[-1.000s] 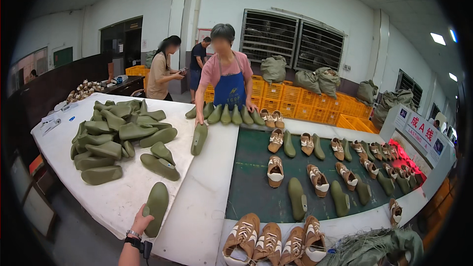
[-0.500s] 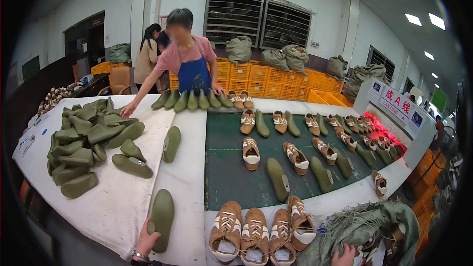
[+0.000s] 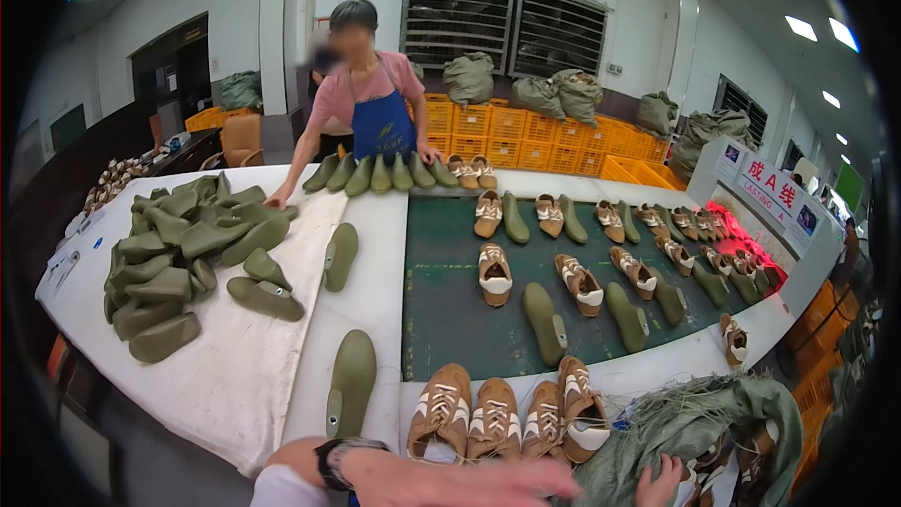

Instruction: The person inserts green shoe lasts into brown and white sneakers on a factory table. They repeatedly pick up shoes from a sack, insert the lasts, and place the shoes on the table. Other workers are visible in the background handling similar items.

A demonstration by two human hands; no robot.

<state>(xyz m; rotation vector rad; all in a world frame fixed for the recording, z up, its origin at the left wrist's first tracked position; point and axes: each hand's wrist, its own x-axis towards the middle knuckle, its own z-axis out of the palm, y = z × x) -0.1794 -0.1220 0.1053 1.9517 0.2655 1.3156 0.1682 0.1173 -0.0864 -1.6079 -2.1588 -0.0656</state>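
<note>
Reaching to the green sack [image 3: 694,404] at the counter's [image 3: 375,291] near edge seems the present step, the left hand [image 3: 441,482] outstretched, apparently empty, the right hand's [image 3: 662,484] hold unclear, so next likely needs secure grasp.

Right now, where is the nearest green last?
In the head view, the last lies low, left of centre, on the white tabletop, beyond the left hand, left of the front shoes.
</note>
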